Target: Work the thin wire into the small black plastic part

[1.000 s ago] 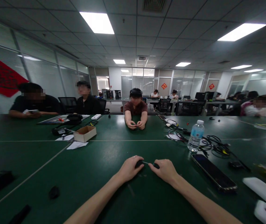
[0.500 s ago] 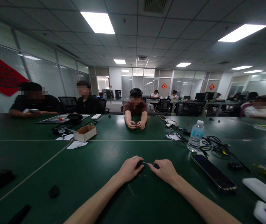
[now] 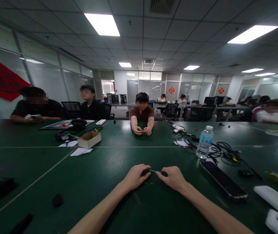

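My left hand (image 3: 136, 177) and my right hand (image 3: 173, 178) rest close together on the green table (image 3: 80, 182). The left fingers close on a small black piece (image 3: 145, 172). The right fingers close on a second small black piece (image 3: 163, 173). A thin silvery wire or pin (image 3: 153, 171) spans the gap between them, and I cannot tell if the pieces are one item. My hands hide most of both pieces.
A long black phone or tablet (image 3: 223, 180) lies right of my right hand, near white devices and tangled black cables beside a water bottle (image 3: 204, 142). Small black objects lie on my left. Seated people and a cardboard box (image 3: 89, 139) are farther along the table.
My hands stay nearly still, with the thin wire still between them. The view has shifted slightly.
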A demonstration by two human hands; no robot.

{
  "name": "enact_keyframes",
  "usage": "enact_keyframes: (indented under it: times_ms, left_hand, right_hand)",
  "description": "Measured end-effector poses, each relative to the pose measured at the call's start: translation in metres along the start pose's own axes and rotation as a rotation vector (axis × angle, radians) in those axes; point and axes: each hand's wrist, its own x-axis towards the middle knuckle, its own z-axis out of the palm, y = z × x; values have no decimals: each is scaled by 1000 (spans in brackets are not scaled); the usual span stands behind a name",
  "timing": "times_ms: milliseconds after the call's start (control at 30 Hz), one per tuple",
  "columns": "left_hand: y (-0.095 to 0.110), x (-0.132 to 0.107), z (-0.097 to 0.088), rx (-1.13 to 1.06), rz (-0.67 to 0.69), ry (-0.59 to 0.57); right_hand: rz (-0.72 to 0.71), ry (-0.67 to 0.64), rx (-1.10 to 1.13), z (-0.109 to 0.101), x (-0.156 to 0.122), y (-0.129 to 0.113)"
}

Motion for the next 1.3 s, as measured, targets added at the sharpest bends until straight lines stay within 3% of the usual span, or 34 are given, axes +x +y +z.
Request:
enact_keyframes:
  times_ms: [600,1300]
  left_hand:
    - [2,-1,-4,-67,-2,-8]
    - [0,-1,-1,-42,2,-2]
  right_hand:
    - [-18,3,112,-1,-1,2]
    - [-17,33,76,3,0,5]
